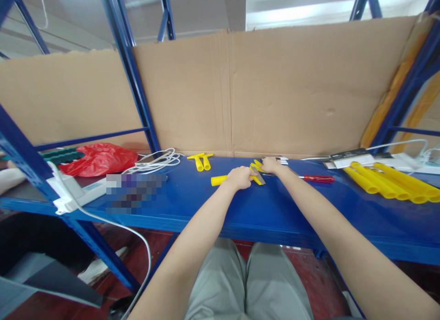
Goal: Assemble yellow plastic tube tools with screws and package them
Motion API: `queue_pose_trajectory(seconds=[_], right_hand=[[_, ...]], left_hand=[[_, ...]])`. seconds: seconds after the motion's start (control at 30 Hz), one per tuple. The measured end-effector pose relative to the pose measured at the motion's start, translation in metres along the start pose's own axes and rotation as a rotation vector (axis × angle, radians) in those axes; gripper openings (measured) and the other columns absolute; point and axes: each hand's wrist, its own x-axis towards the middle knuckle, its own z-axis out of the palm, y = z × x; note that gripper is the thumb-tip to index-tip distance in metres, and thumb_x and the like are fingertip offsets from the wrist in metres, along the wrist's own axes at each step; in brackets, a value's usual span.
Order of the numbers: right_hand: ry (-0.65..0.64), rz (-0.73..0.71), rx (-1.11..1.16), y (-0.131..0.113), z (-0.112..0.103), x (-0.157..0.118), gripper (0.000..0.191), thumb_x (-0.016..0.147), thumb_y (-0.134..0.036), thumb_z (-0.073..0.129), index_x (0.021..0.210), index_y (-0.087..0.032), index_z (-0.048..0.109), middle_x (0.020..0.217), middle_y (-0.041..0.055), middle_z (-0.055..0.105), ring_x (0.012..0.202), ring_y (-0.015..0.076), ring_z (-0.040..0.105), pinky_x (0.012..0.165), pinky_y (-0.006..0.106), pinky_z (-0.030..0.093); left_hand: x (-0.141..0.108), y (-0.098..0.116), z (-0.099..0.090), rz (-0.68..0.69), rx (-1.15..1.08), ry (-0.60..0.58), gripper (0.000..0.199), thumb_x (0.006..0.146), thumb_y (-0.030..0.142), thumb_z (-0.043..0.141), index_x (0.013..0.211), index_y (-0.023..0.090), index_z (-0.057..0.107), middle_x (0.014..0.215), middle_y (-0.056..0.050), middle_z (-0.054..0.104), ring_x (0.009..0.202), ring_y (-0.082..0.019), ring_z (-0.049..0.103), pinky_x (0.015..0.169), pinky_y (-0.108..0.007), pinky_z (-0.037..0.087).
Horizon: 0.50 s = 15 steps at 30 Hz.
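Observation:
My left hand (240,178) is closed around a yellow-handled scraper (217,180) lying low over the blue shelf. The handle sticks out to the left of the fist, and a short metal blade shows on its right side. Just beyond, my right hand (271,165) pinches a small yellow plastic piece (256,165) close to the blade; its fingertips are partly hidden. To the right of that hand lies a screwdriver (319,178) with a clear red handle, its shaft pointing left behind my right forearm.
Two yellow T-shaped tools (199,163) lie at the back left. Several yellow tubular handles (395,182) are piled at the right beside a black-and-white package (350,158). White cable (161,160), a red plastic bag (99,159) and a power strip (92,190) occupy the left. Cardboard (275,91) walls the back.

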Motion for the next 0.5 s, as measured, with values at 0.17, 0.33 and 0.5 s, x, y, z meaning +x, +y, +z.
queue_pose_trajectory(seconds=[0.17, 0.33, 0.5], right_hand=[[0.038, 0.034, 0.034, -0.0024, 0.0037, -0.0019, 0.04, 0.084, -0.022, 0.047, 0.117, -0.008, 0.065, 0.115, 0.0218, 0.065, 0.114, 0.0306, 0.057, 0.087, 0.037, 0.044], [0.127, 0.043, 0.053, -0.0003, 0.0066, -0.0075, 0.035, 0.086, -0.028, 0.046, 0.108, -0.011, 0.069, 0.112, 0.0191, 0.067, 0.113, 0.0294, 0.057, 0.088, 0.038, 0.043], [0.141, 0.04, 0.053, 0.0005, 0.0096, -0.0067, 0.035, 0.089, -0.032, 0.044, 0.105, -0.014, 0.068, 0.108, 0.0169, 0.069, 0.109, 0.0267, 0.059, 0.084, 0.035, 0.042]], left_hand=[[0.0003, -0.0007, 0.0004, 0.008, 0.007, 0.009, 0.04, 0.089, 0.024, 0.049, 0.126, 0.034, 0.06, 0.115, -0.004, 0.067, 0.107, -0.023, 0.062, 0.09, -0.032, 0.049], [0.0008, -0.0015, 0.0013, 0.027, 0.002, 0.014, 0.04, 0.088, 0.026, 0.05, 0.126, 0.035, 0.06, 0.114, -0.004, 0.067, 0.106, -0.024, 0.062, 0.089, -0.033, 0.05], [0.0009, -0.0014, 0.0018, 0.014, 0.005, 0.012, 0.038, 0.089, 0.027, 0.05, 0.125, 0.032, 0.061, 0.117, -0.005, 0.066, 0.107, -0.024, 0.062, 0.09, -0.033, 0.05]])
